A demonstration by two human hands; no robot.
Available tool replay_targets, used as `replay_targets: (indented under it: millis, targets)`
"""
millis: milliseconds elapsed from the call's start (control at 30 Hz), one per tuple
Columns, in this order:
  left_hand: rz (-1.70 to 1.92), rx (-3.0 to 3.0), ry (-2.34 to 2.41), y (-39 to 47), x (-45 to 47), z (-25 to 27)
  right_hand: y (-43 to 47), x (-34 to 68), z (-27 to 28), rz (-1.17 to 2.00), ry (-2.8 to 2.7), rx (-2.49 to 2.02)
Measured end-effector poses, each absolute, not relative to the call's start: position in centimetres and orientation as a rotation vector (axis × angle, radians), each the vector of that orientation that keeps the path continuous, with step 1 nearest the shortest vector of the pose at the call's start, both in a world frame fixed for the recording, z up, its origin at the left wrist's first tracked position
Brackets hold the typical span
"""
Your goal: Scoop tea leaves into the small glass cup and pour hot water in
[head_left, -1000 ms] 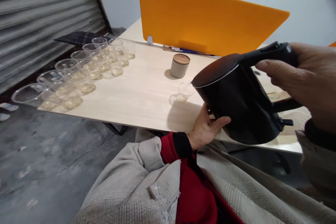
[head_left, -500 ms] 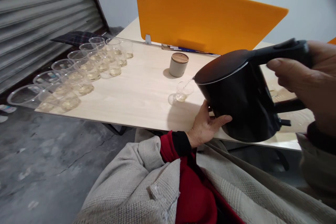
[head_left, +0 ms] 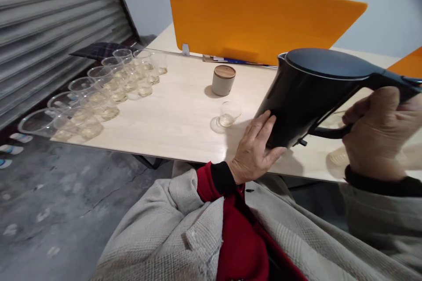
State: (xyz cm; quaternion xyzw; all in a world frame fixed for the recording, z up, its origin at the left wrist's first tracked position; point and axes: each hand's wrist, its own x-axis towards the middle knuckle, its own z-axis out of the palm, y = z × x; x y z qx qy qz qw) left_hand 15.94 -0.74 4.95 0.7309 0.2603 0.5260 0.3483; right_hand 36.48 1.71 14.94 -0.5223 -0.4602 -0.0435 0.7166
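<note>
My right hand [head_left: 379, 134] is wrapped round the handle of a black electric kettle [head_left: 303, 92], held above the table at the right. The kettle is tilted slightly, lid closed, spout facing left, with no stream coming out. My left hand [head_left: 255, 151] supports the kettle's lower body, fingers on its near side and thumb by the base. Just left of the kettle, a clear plastic cup [head_left: 228, 116] stands upright holding a little pale yellow liquid. Behind that cup sits a grey canister [head_left: 223, 83] with a wooden lid.
Several clear plastic cups [head_left: 108, 107] with pale liquid stand in rows along the left end of the wooden table [head_left: 171, 123]. An orange divider [head_left: 257, 22] rises at the back. More clear plastic shows partly behind my right hand. A metal shutter [head_left: 56, 17] is at the left.
The kettle has tipped back toward upright and moved right, its spout lifting away from the cup. The thin stream has stopped. My left hand has stayed against the kettle's lower part.
</note>
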Motion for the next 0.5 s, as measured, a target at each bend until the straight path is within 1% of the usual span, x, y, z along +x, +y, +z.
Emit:
replay_targets:
  millis: [100, 200, 300, 500]
  targets:
    - [1.366, 2.007, 0.649, -1.5, 13.9, 5.2, 4.8, 38.1, 13.1, -0.064, -0.997, -1.102]
    - [1.504, 2.083, 0.706, -1.5, 11.6, 5.2, 8.0, 39.3, 11.9, -0.051, -0.945, -1.099]
    - [1.576, 2.143, 0.847, -1.1, 9.4, 4.9, 11.1, 40.1, 11.4, -0.019, -0.941, -1.113]
    - [1.584, 2.093, 1.135, 0.2, 5.9, 3.5, 16.3, 41.7, 11.4, -0.008, -0.928, -1.259]
